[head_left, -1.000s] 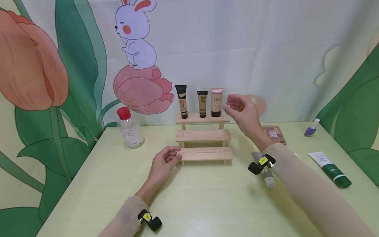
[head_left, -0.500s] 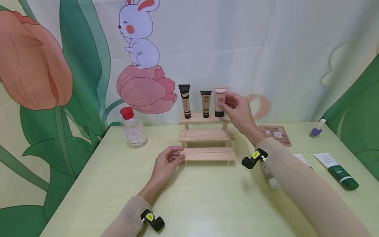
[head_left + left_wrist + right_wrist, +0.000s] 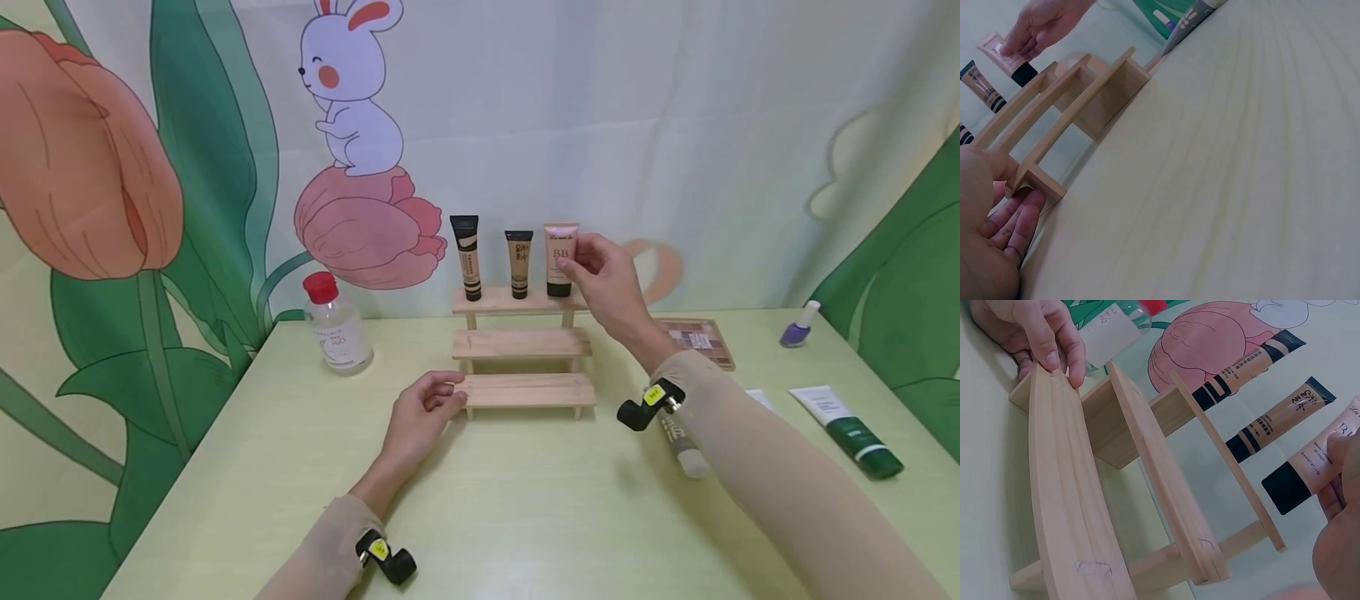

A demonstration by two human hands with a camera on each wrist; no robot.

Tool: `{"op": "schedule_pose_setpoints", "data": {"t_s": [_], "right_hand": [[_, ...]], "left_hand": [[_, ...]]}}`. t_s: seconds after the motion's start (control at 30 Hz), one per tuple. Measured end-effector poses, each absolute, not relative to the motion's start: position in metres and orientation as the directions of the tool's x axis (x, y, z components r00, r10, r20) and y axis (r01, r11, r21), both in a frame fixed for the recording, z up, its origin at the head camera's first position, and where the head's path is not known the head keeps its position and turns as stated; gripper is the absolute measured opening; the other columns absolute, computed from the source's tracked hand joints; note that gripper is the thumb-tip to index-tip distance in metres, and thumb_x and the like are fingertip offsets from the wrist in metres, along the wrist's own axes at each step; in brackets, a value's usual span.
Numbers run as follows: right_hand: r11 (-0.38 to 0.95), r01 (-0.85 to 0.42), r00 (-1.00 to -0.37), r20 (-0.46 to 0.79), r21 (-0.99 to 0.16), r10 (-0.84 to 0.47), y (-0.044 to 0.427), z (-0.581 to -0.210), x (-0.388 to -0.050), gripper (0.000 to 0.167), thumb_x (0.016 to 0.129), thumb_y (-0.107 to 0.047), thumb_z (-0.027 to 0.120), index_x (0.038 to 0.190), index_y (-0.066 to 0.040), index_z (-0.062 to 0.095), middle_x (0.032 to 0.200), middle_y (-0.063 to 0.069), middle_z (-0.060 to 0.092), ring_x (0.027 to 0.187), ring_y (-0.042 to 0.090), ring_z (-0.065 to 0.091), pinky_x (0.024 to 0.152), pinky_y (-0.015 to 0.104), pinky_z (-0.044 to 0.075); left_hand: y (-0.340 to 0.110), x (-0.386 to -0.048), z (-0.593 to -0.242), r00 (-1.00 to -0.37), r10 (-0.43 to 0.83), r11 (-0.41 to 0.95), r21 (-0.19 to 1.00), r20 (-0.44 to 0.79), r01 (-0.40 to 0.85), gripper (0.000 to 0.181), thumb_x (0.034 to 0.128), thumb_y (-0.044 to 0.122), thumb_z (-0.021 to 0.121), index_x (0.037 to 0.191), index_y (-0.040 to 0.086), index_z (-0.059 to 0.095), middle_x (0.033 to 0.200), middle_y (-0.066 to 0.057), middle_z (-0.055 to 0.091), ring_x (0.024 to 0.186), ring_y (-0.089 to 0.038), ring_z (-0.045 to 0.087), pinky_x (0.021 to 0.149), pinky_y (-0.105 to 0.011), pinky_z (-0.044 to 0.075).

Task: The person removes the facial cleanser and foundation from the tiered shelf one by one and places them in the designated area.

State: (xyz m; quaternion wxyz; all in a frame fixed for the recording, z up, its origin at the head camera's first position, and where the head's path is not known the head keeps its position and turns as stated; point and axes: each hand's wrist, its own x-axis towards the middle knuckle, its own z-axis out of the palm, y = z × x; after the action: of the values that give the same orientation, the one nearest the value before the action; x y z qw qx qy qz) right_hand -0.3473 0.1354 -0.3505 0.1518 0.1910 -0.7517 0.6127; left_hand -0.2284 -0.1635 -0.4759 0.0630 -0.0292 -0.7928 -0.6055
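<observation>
The pink BB cream tube (image 3: 561,246) is upright, cap down, at the right end of the top tier of the three-tier wooden stand (image 3: 523,342); whether its cap bears fully on the wood cannot be told. The right hand (image 3: 615,287) pinches it from the right side, thumb across the front and fingers behind, a hold that presumably keeps the narrow-footed tube from tipping and leaves its label facing forward. The left hand (image 3: 416,421) grips the left end of the lowest tier, thumb above and fingers tucked below, likely to keep the light frame from sliding.

Left of the BB cream, the small black-and-tan tube (image 3: 519,262) and the taller black-topped tube (image 3: 469,258) stand apart on their caps, seemingly because those are their flat ends.

Further out, the red-capped bottle (image 3: 341,333) stands on the table at left. At right lie the makeup palette (image 3: 697,337), the grey tube (image 3: 682,446) and the green-and-white tube (image 3: 847,433), with the purple nail polish bottle (image 3: 799,325) upright beyond.
</observation>
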Motion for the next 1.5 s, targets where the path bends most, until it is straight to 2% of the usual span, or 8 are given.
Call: {"op": "schedule_pose_setpoints", "data": {"t_s": [0.27,0.63,0.77,1.0,1.5], "right_hand": [[0.184,-0.481,-0.877,0.474,-0.857,-0.085,0.148,-0.35,-0.339,0.033,0.109,-0.005,0.071,0.138,0.009,0.067,0.131,0.027,0.072,0.106,0.015,0.069,0.093,0.02,0.057],[0.216,-0.489,-0.869,0.493,-0.845,-0.042,0.175,-0.336,-0.315,0.031,0.11,-0.01,0.072,0.137,0.003,0.069,0.124,0.016,0.073,0.099,0.015,0.066,0.085,0.019,0.055],[0.222,-0.466,-0.881,0.472,-0.856,-0.031,0.183,-0.329,-0.302,0.031,0.11,-0.014,0.072,0.138,0.0,0.069,0.125,0.011,0.073,0.103,0.015,0.066,0.087,0.019,0.054],[0.272,-0.438,-0.895,0.444,-0.857,-0.04,0.198,-0.323,-0.28,0.037,0.112,-0.014,0.069,0.146,-0.002,0.066,0.132,0.009,0.07,0.114,0.015,0.065,0.097,0.017,0.054],[0.308,-0.426,-0.892,0.451,-0.851,0.011,0.242,-0.322,-0.236,0.039,0.111,-0.018,0.069,0.148,-0.007,0.066,0.127,-0.005,0.07,0.111,0.015,0.065,0.099,0.014,0.054]], "left_hand": [[-0.163,-0.229,-0.478,-0.991,-0.025,0.268,0.956,0.133,0.122,0.024,0.1041,0.016,0.081,0.128,0.016,0.079,0.113,-0.006,0.072,0.102,-0.019,0.068,0.084,-0.02,0.054],[-0.163,-0.229,-0.476,-0.991,-0.03,0.28,0.952,0.134,0.12,0.024,0.1044,0.017,0.081,0.128,0.016,0.079,0.114,-0.006,0.072,0.102,-0.019,0.068,0.082,-0.02,0.054],[-0.164,-0.23,-0.475,-0.991,-0.032,0.277,0.953,0.134,0.119,0.024,0.1047,0.017,0.08,0.129,0.015,0.079,0.114,-0.007,0.072,0.101,-0.019,0.068,0.081,-0.02,0.053],[-0.162,-0.227,-0.474,-0.991,-0.035,0.271,0.956,0.129,0.115,0.024,0.1049,0.015,0.079,0.129,0.012,0.078,0.113,-0.008,0.073,0.099,-0.017,0.069,0.081,-0.02,0.053],[-0.162,-0.229,-0.475,-0.988,-0.016,0.268,0.952,0.154,0.145,0.026,0.1047,0.015,0.08,0.13,0.011,0.078,0.115,-0.011,0.073,0.1,-0.017,0.069,0.08,-0.019,0.054]]}}
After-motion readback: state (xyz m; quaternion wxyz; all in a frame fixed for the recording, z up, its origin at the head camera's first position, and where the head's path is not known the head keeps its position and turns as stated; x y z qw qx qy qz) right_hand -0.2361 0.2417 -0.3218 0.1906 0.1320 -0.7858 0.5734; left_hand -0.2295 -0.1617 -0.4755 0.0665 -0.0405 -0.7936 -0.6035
